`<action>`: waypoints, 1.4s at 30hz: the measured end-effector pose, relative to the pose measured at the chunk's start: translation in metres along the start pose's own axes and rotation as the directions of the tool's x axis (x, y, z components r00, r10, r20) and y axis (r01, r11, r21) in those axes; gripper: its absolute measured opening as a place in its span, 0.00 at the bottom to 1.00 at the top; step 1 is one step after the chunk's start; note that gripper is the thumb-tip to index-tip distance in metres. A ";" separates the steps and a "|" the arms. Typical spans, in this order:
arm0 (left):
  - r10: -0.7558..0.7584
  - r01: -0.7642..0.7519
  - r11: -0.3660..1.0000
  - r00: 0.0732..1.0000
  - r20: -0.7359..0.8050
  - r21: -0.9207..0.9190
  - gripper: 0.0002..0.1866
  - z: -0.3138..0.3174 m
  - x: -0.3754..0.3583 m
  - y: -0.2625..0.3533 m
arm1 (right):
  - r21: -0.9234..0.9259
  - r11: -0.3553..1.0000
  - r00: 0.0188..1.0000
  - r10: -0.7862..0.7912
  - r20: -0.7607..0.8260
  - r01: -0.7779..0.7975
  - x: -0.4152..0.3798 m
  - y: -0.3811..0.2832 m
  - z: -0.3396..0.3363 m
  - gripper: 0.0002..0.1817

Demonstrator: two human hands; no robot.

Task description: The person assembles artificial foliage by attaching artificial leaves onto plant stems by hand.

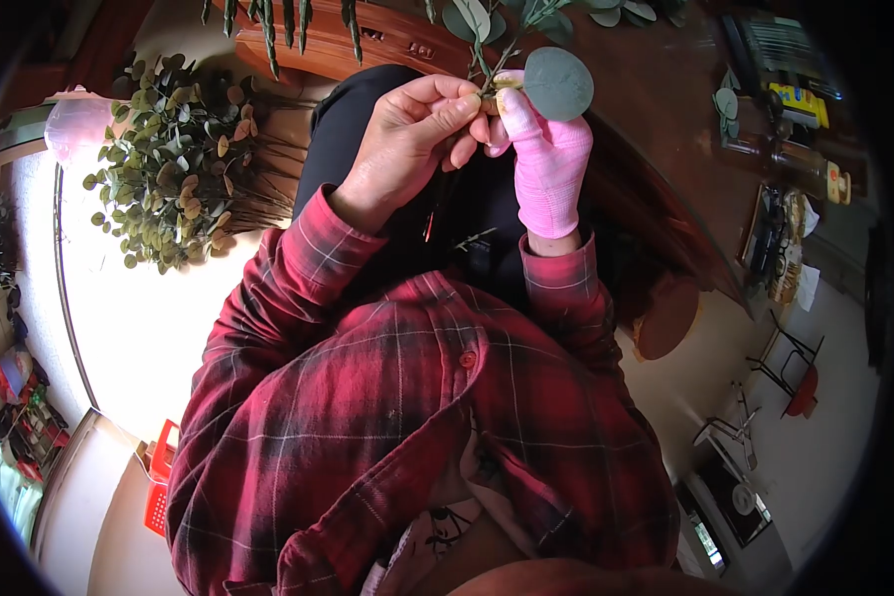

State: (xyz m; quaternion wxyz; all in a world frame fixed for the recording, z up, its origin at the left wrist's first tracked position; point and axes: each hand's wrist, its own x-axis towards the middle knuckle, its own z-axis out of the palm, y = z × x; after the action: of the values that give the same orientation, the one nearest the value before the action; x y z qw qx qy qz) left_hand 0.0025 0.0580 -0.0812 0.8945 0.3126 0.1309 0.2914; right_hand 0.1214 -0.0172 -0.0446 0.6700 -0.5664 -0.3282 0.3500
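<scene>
A thin green eucalyptus stem (pixel 494 52) with round grey-green leaves is held up in front of me. My left hand (pixel 412 139), bare, pinches the stem between thumb and fingers. My right hand (pixel 546 159) wears a pink glove, and its fingertips grip the same stem just below a large round leaf (pixel 557 83). The two hands touch at the stem. Red plaid sleeves cover both arms, and my dark trousers (pixel 368 119) lie beneath the hands.
A big bundle of eucalyptus branches (pixel 169 159) lies to the left on a pale surface. A pink bag (pixel 74 124) sits beyond it. A dark wooden table (pixel 666 149) curves along the right. A red basket (pixel 161 477) stands at lower left.
</scene>
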 end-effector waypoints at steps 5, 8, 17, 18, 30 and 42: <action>-0.003 0.003 1.000 1.000 0.013 -0.017 0.07 0.000 0.000 0.001 | -0.067 0.998 1.000 -0.008 0.017 0.009 0.002 0.001 -0.002 0.06; -0.007 0.007 1.000 1.000 0.005 -0.011 0.08 0.000 -0.001 0.001 | -0.076 0.997 1.000 -0.007 0.010 0.008 0.003 0.001 -0.002 0.06; -0.009 0.010 1.000 1.000 -0.023 0.026 0.08 0.000 -0.001 0.000 | -0.043 0.999 1.000 -0.004 0.027 0.005 0.002 0.001 -0.001 0.05; -0.014 0.015 0.999 0.999 -0.029 0.028 0.08 0.000 -0.001 0.001 | -0.046 0.999 1.000 -0.003 0.024 0.004 0.002 0.001 0.000 0.05; -0.006 0.008 0.998 0.999 -0.047 0.059 0.07 0.002 -0.001 0.001 | -0.069 0.997 1.000 -0.026 -0.008 0.026 0.000 0.003 0.003 0.04; 0.006 -0.002 0.997 0.999 -0.051 0.079 0.06 0.001 -0.001 0.000 | -0.174 0.984 0.999 -0.048 -0.004 0.047 -0.002 0.005 0.002 0.05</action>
State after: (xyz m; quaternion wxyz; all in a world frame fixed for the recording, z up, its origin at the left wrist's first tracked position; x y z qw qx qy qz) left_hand 0.0021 0.0569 -0.0808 0.8772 0.3404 0.1648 0.2957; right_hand 0.1186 -0.0171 -0.0491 0.6276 -0.6161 -0.3683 0.3016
